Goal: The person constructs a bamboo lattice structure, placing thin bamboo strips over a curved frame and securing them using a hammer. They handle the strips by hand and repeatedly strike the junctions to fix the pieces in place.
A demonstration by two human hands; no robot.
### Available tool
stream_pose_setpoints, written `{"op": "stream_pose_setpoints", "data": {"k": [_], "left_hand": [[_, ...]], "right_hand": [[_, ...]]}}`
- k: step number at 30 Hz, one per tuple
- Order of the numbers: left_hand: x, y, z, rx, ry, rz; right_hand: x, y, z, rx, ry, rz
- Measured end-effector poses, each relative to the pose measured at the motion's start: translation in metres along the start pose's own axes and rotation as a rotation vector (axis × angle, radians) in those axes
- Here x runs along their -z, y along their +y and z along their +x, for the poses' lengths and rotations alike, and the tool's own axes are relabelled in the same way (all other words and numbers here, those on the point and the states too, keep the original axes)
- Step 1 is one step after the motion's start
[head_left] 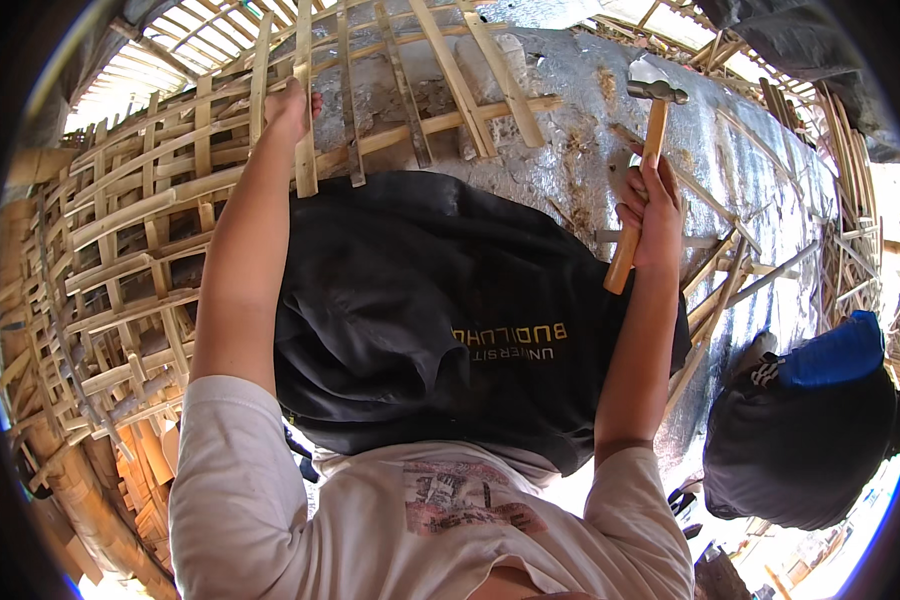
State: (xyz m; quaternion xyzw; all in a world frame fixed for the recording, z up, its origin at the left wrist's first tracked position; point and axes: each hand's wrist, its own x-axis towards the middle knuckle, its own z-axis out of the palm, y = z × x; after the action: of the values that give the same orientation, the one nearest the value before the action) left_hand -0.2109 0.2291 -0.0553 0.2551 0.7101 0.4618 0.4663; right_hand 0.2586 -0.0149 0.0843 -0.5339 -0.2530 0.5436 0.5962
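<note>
My left hand (pixel 288 110) reaches far forward, its fingers closed round an upright bamboo slat (pixel 306 160) at the edge of a loosely woven bamboo lattice (pixel 120 235). More loose-ended slats stand to the right of it, crossed by a horizontal bamboo strip (pixel 440 122). My right hand (pixel 653 210) grips the wooden handle of a hammer (pixel 657 130). The metal hammer head points up and away from me, apart from the slats. Black cloth (pixel 400 290) with gold lettering covers my lap, below both hands.
A worn silvery sheet (pixel 570 120) lies under and beyond the slats. Thin bamboo sticks (pixel 715 290) lie across it at the right. Someone in dark clothes (pixel 800 440) with a blue item (pixel 835 350) is at the right. Thicker bamboo (pixel 85 500) lies at the lower left.
</note>
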Motion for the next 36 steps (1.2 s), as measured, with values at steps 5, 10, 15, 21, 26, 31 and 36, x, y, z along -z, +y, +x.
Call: {"op": "stream_pose_setpoints", "data": {"k": [5,10,15,21,26,31,36], "left_hand": [[-0.025,0.027,-0.074,-0.453,0.5,1.106],[-0.074,0.041,-0.144,-1.156,0.378,1.167],[-0.142,-0.002,-0.202,-1.249,-0.105,1.195],[-0.156,-0.029,-0.191,-1.017,-0.201,1.286],[-0.162,-0.033,-0.19,-1.0,-0.205,1.302],[-0.157,-0.032,-0.19,-1.003,-0.166,1.358],[-0.157,-0.033,-0.194,-1.022,-0.149,1.326]], "right_hand": [[0.005,0.002,0.0,-0.006,-0.006,-0.01],[0.0,0.002,0.001,-0.004,-0.028,-0.022],[-0.006,0.006,-0.001,-0.023,-0.038,-0.033],[-0.003,0.005,-0.004,-0.025,-0.016,-0.054],[-0.001,0.009,0.002,-0.021,-0.031,-0.104],[-0.011,0.023,-0.002,0.001,0.005,-0.417],[-0.022,0.028,0.004,0.379,-0.068,-1.072]]}}
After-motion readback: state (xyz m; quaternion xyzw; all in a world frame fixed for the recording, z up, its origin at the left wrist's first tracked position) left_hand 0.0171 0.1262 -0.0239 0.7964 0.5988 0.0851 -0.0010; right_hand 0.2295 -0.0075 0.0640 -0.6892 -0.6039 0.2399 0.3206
